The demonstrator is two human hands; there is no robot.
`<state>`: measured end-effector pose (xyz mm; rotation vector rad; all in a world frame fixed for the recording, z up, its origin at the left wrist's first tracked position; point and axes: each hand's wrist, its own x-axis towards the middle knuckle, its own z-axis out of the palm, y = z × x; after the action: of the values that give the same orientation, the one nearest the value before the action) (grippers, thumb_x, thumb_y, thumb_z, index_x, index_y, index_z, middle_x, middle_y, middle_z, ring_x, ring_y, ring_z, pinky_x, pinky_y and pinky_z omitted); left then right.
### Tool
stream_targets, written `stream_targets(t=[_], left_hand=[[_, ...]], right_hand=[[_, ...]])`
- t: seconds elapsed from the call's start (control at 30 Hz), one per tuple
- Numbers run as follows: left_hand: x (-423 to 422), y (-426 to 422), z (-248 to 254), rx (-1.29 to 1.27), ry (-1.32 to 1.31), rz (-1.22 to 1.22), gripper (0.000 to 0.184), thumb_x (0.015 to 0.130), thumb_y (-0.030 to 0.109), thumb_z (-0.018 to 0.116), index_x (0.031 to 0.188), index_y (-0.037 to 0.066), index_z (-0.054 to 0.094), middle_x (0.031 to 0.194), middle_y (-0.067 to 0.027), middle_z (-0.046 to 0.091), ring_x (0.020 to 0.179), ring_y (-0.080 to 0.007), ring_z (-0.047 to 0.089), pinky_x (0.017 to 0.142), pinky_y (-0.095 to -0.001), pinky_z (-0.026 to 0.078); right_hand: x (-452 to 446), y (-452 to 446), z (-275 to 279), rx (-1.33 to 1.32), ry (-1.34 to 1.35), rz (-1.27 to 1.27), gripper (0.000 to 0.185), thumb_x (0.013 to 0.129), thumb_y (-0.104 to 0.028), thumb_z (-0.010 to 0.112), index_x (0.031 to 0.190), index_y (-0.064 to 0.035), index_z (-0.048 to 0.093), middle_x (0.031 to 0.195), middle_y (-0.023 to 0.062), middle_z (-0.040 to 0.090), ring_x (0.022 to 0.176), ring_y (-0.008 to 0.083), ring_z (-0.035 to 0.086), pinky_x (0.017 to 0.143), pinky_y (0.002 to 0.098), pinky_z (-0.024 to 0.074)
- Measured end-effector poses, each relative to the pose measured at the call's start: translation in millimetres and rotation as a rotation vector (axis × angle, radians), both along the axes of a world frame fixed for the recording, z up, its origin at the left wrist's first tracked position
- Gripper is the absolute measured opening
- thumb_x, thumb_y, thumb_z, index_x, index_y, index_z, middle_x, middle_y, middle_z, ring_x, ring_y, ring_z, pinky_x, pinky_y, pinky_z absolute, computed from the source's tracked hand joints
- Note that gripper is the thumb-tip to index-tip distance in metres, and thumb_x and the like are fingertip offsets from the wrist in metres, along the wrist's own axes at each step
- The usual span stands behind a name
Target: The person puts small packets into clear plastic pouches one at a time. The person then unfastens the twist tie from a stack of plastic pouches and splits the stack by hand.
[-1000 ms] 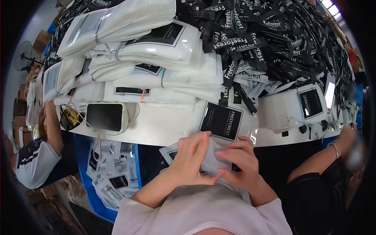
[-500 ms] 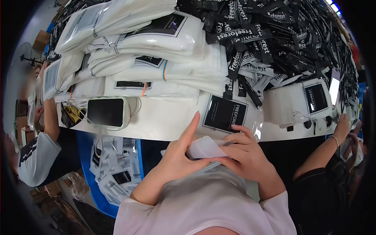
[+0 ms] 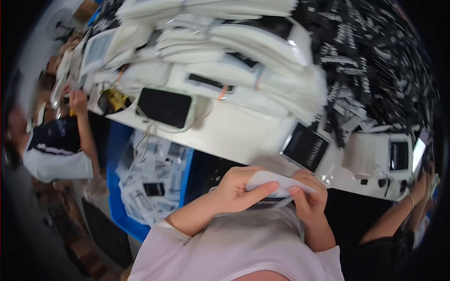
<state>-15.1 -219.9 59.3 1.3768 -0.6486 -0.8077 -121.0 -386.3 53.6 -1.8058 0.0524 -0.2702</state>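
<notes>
The white packet spans the space between the left hand and the right hand, in front of the shirt. Both sets of fingers are pinched narrow on it, thumbs on top, one towards each end. It looks light, thin and limp, probably smooth enough to slide and quick to crease; its two ends seem the surest hold. Beyond the fingers runs the edge of the counter, with bare surface ahead and leftward. A black-labelled pouch lies ahead to their right, stacked white bags farther ahead, a blue bin to their left.
</notes>
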Motion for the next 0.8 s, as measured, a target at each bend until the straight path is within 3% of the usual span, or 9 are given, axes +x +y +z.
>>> stream_targets(t=[0.13,0.2,0.3,0.33,0.4,0.53,0.67,0.73,0.8], left_hand=[[24.3,56.3,3.9,-0.094,-0.094,-0.175,0.018,0.086,0.008,0.054,0.099,-0.001,0.063,0.095,-0.0147,0.062,0.081,-0.0203,0.06,0.07,-0.0258,0.045],[34.1,123.4,11.1,0.153,-0.054,-0.138,0.02,0.086,0.011,0.054,0.101,0.0,0.063,0.095,-0.0148,0.063,0.085,-0.0227,0.06,0.074,-0.0301,0.045],[24.9,224.8,-17.9,0.98,-0.177,0.075,0.025,0.08,0.017,0.062,0.099,0.001,0.064,0.096,-0.0138,0.064,0.087,-0.0249,0.061,0.073,-0.0328,0.046],[16.0,240.8,-33.7,1.283,-0.082,0.078,0.044,0.071,0.027,0.07,0.105,0.001,0.061,0.103,-0.0164,0.062,0.096,-0.0289,0.059,0.08,-0.0348,0.045],[-9.7,261.3,-63.2,1.443,-0.152,-0.129,0.082,0.058,0.041,0.078,0.12,-0.004,0.049,0.118,-0.0246,0.051,0.111,-0.0326,0.05,0.092,-0.0369,0.04],[-1.0,128.7,-28.8,0.774,-0.172,-0.023,0.044,0.076,0.023,0.067,0.112,0.001,0.056,0.111,-0.0185,0.057,0.102,-0.0278,0.056,0.087,-0.0331,0.043],[-4.5,18.0,-18.0,0.283,-0.232,-0.158,0.028,0.078,0.012,0.064,0.103,0.002,0.061,0.104,-0.0123,0.06,0.098,-0.0259,0.057,0.084,-0.0312,0.045],[-10.0,-32.0,-34.3,0.08,-0.809,-0.217,0.035,0.077,0.015,0.064,0.11,0.005,0.057,0.114,-0.0117,0.055,0.108,-0.0277,0.051,0.09,-0.0363,0.041],[-10.0,-73.2,-29.7,0.081,-1.015,-0.313,0.046,0.077,0.019,0.063,0.119,0.007,0.05,0.126,-0.0119,0.045,0.12,-0.0285,0.04,0.097,-0.042,0.034]], right_hand=[[18.5,0.1,6.7,-0.21,-0.074,0.21,0.012,0.078,-0.011,0.06,0.085,-0.0021,0.063,0.084,0.0106,0.063,0.069,0.0221,0.057,0.069,0.0331,0.0426],[15.8,-13.7,5.9,-0.311,-0.077,0.099,0.013,0.08,-0.012,0.059,0.086,-0.0018,0.063,0.085,0.0114,0.064,0.069,0.0208,0.058,0.067,0.0311,0.0435],[-1.2,-59.8,-3.4,-0.328,0.146,-0.412,0.014,0.08,-0.012,0.061,0.09,-0.0011,0.063,0.087,0.0124,0.063,0.071,0.0204,0.059,0.065,0.0301,0.0454],[-1.1,-76.2,-7.3,-0.42,0.158,-0.572,0.015,0.08,-0.011,0.062,0.09,-0.0008,0.062,0.087,0.0123,0.063,0.071,0.0207,0.059,0.064,0.0304,0.0459],[5.5,-94.3,-9.5,-0.64,0.09,-0.622,0.016,0.077,-0.007,0.064,0.091,-0.0002,0.062,0.085,0.0119,0.062,0.071,0.0242,0.059,0.067,0.0321,0.0465],[24.9,-95.4,-21.0,-1.026,0.127,-0.561,0.039,0.071,-0.01,0.067,0.107,-0.0052,0.055,0.093,0.0105,0.057,0.085,0.0283,0.055,0.069,0.0353,0.0472],[33.0,-94.8,-25.0,-1.094,0.256,-0.537,0.05,0.071,-0.01,0.063,0.118,-0.0057,0.047,0.095,0.0142,0.054,0.086,0.0327,0.052,0.073,0.0393,0.0449],[35.0,-98.3,-35.3,-1.115,0.251,-0.545,0.053,0.07,-0.01,0.06,0.12,-0.0051,0.046,0.094,0.0146,0.054,0.085,0.0332,0.052,0.074,0.0393,0.0447],[35.5,-104.2,-38.8,-1.12,0.17,-0.611,0.048,0.067,-0.008,0.057,0.115,-0.0039,0.051,0.087,0.0127,0.055,0.082,0.0309,0.053,0.072,0.0389,0.0445]])
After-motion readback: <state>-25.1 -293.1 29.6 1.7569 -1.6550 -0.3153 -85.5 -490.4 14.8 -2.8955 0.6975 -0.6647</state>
